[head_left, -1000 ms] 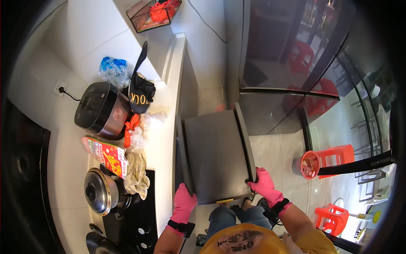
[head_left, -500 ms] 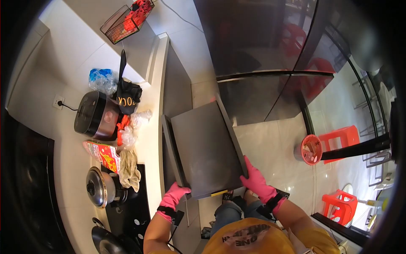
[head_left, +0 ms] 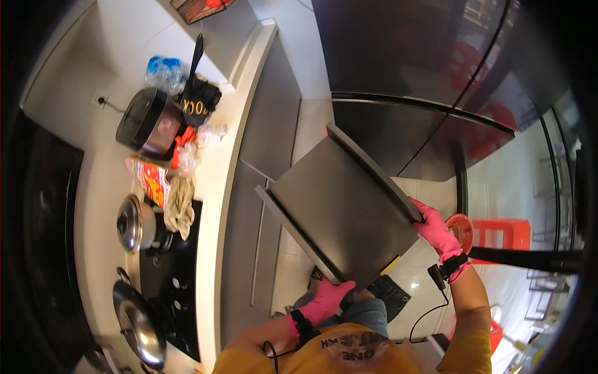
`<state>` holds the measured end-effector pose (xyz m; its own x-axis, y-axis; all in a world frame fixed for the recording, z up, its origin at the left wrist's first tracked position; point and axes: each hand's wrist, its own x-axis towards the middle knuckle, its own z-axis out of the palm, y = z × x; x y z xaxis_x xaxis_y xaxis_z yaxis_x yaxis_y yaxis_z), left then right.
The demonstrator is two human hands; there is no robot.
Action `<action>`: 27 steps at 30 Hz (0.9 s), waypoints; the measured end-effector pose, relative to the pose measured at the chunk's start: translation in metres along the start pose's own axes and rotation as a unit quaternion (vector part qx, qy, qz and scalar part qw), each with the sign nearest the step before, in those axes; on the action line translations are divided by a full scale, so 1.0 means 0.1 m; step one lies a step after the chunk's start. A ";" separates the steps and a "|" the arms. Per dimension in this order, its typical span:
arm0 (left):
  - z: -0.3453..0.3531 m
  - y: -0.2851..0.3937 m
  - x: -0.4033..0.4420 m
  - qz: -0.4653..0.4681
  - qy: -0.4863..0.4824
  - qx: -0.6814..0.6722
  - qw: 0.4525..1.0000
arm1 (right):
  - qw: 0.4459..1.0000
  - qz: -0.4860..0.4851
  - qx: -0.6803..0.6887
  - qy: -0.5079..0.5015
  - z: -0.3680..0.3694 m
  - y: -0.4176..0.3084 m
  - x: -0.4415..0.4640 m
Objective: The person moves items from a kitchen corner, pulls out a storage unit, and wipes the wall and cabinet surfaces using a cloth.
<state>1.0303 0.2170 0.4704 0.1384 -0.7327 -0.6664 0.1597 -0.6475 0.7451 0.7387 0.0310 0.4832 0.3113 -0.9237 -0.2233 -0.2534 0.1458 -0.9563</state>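
A large dark grey panel-like piece with raised side rails and a small yellow strip on its near edge is held in front of my body, turned at an angle. My left hand, in a pink glove, grips its near left corner. At its right rail, my right hand, also pink-gloved, is closed round the near end. The fingers under the piece are partly hidden. Black straps sit on both wrists.
Along the left runs a counter with a rice cooker, a lidded pot, a wok and bags. A dark glossy cabinet stands ahead. At right are a red bin and red stool.
The grey piece has turned clockwise and swung away from the counter. My left hand has moved right, near my legs; my right hand has moved right and up. Both keep their hold.
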 end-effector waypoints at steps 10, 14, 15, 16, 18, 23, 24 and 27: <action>0.66 0.37 0.17 -0.269 -0.208 0.017 0.940 | 0.996 0.000 -0.010 -0.094 -1.37 0.21 0.22; -0.33 0.42 0.76 -0.155 0.044 -0.249 0.955 | 0.995 0.035 -0.004 -0.094 -1.69 0.19 0.22; -0.35 0.77 0.65 -0.134 0.066 -0.227 0.962 | 0.995 0.030 0.000 -0.092 -1.77 0.24 0.24; -0.30 1.08 0.55 -0.113 0.087 -0.205 0.968 | 0.996 0.025 0.005 -0.089 -1.85 0.30 0.25; -0.22 1.23 0.69 -0.153 -0.011 -0.127 0.980 | 0.996 0.022 -0.036 -0.081 -2.02 0.38 0.28; 0.19 1.02 0.95 -0.239 -0.116 -0.224 0.938 | 0.997 -0.022 -0.054 -0.054 -2.45 0.79 0.40; 0.28 0.95 0.95 -0.251 -0.118 -0.264 0.924 | 0.997 -0.030 -0.059 -0.045 -2.55 0.87 0.45; 0.68 0.70 0.83 -0.223 -0.080 -0.256 0.937 | 0.993 -0.033 -0.116 0.003 -2.89 1.12 0.53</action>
<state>0.9867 0.0971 0.4690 -0.1950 -0.4623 -0.8650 0.6200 -0.7415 0.2565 0.4617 -0.1043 0.4185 0.3284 -0.9308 -0.1607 -0.4379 0.0007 -0.8990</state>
